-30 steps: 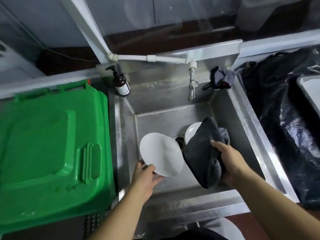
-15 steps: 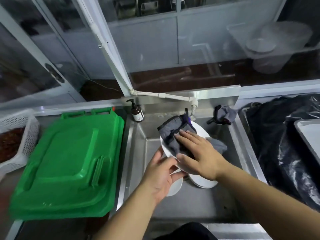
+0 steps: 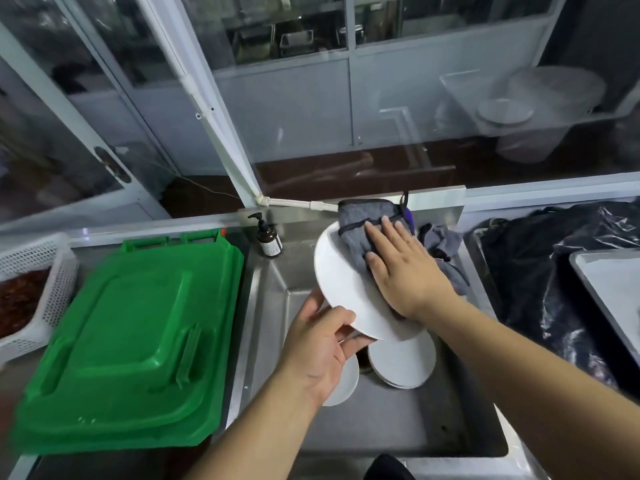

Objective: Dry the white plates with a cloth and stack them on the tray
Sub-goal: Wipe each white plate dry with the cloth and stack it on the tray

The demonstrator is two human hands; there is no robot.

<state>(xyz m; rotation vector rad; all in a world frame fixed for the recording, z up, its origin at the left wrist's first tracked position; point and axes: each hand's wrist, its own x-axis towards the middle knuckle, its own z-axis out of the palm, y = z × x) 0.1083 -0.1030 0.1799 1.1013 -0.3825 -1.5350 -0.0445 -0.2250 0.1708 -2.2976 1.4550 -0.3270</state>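
A white plate is held tilted above the steel sink. My left hand grips its lower rim, thumb on top and fingers underneath. My right hand lies flat with straight fingers, pressing a grey cloth against the plate's face. More white plates lie in the sink basin below, one partly hidden under my left hand. A grey tray shows at the right edge.
A green bin lid fills the counter to the left of the sink. A brown pump bottle stands at the sink's back left corner. Black plastic covers the counter on the right. A white basket sits far left.
The plate and cloth have risen higher over the sink. My right hand has slid with the cloth toward the plate's upper part. The view has tilted upward.
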